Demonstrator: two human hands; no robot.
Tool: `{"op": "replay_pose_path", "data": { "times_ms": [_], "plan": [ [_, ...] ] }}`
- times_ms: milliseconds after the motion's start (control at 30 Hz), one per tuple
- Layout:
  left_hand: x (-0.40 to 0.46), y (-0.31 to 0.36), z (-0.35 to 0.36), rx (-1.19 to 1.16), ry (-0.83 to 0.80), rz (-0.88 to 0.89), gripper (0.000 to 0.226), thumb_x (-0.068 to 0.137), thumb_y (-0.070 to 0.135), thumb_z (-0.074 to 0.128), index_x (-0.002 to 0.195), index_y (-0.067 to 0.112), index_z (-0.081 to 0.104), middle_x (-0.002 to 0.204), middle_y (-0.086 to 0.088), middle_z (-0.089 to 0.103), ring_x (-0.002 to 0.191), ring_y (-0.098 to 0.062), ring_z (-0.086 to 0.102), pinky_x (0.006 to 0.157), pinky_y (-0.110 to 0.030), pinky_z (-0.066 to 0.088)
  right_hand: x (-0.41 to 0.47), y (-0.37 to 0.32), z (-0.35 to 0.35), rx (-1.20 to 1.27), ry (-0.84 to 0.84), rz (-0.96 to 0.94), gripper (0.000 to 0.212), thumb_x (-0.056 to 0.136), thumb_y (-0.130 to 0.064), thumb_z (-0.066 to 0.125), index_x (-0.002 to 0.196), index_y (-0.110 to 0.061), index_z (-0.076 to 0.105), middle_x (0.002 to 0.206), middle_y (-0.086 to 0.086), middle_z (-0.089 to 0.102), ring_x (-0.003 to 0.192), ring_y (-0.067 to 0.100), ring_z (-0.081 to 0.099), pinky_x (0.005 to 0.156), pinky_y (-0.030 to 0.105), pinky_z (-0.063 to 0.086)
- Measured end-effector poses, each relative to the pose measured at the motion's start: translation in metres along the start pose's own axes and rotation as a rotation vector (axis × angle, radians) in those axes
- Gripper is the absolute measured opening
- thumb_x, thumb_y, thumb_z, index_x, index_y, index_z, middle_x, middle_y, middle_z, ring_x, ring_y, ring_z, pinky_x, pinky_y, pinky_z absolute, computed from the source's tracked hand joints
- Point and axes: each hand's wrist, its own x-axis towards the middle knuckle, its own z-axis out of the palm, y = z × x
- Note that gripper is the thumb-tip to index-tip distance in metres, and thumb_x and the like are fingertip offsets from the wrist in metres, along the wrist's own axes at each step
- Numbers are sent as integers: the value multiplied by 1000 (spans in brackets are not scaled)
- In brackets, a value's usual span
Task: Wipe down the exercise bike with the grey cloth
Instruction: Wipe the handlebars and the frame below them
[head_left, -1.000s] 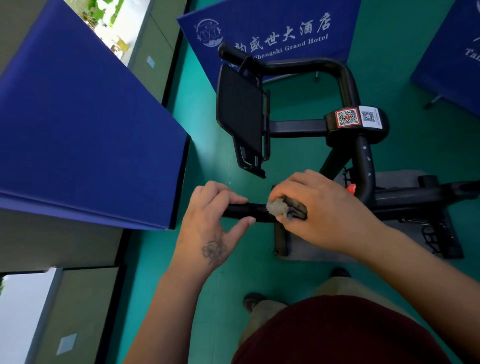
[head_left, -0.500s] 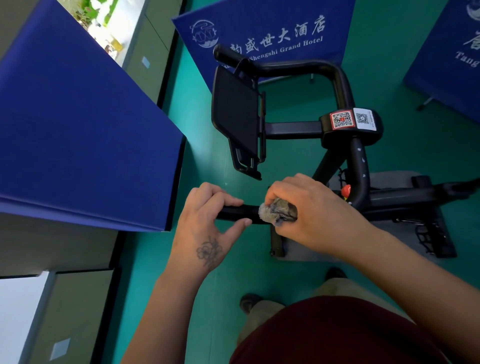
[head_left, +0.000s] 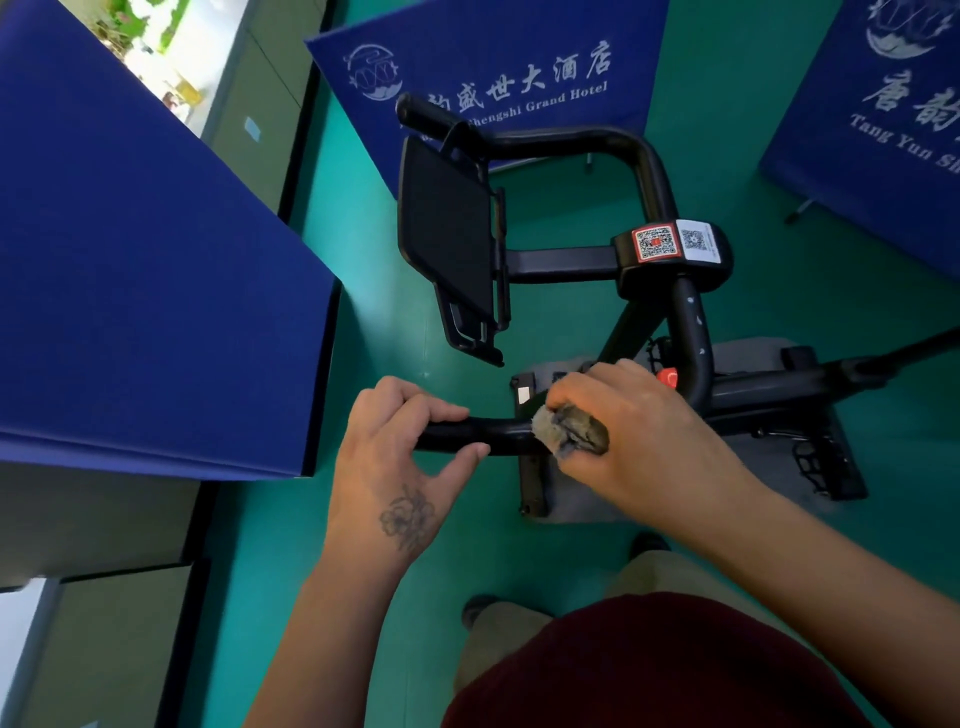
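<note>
At centre frame, the right hand (head_left: 639, 431) grips a bunched, seemingly damp grey cloth (head_left: 569, 432) around the black tubular exercise-bike handlebar (head_left: 501, 431); the left hand (head_left: 402, 457) curls round its end.

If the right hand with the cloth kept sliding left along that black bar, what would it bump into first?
Most likely the left hand, which grips the same handlebar just beyond the grey cloth held by the right hand.

The middle blue banner (head_left: 498, 62) reads "盛世大酒店" above "Grand Hotel"; the right blue banner (head_left: 883, 130) shows "Tang Yun"; two QR code stickers (head_left: 675, 241) sit on the exercise bike (head_left: 670, 270).
</note>
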Motion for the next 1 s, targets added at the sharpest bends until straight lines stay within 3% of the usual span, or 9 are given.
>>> {"op": "replay_pose_path", "data": {
  "times_ms": [67,133,367,533,733,833,933,1000],
  "plan": [
    [1,-2,2,7,7,29,32,81,37,90,105,20,77,102,8,55,97,-15,54,85,-24,44,-6,-4,9,-22,85,17,32,80,-33,72,109,-23,64,96,-12,52,93,9,37,77,22,29],
    [1,-7,3,24,8,77,33,81,37,90,105,18,76,101,6,55,96,-16,53,85,-25,44,-12,-11,21,-71,157,38,33,79,-30,75,110,-20,66,99,-8,58,97,16,44,79,25,35],
    [20,-30,-7,8,-79,347,34,81,44,87,99,18,74,97,5,56,87,-19,55,77,-28,47,-29,-46,52,-197,471,209,33,79,-19,78,111,-15,71,110,0,70,119,25,61,104,38,43],
    [47,-40,-12,-88,-247,438,36,76,45,90,100,25,74,99,9,59,87,-17,62,73,-32,54,-37,-83,89,-88,610,269,37,80,-5,87,114,-10,73,113,1,70,106,21,66,92,35,54],
    [54,-44,-7,-133,-319,475,32,74,42,93,99,27,78,98,14,69,87,-14,69,77,-23,49,-32,-96,107,32,776,404,28,88,-17,86,113,-9,75,108,0,63,99,6,62,87,13,47],
    [53,-45,-7,-125,-325,472,33,76,44,92,101,27,80,99,13,72,87,-16,71,76,-31,57,-28,-92,104,-5,854,424,28,87,-15,88,111,-8,76,106,3,59,94,7,59,81,14,49],
    [51,-43,-9,-144,-324,444,32,77,45,91,102,28,81,98,14,71,86,-14,70,75,-29,55,-23,-86,97,-33,914,444,26,86,-16,88,109,-11,78,106,2,56,94,6,57,82,14,49],
    [51,-43,-9,-150,-321,432,32,77,45,91,102,28,81,98,14,71,85,-14,71,74,-29,55,-19,-82,100,-50,905,422,26,86,-18,88,109,-11,78,106,4,56,95,12,59,84,23,53]
  ]
}}
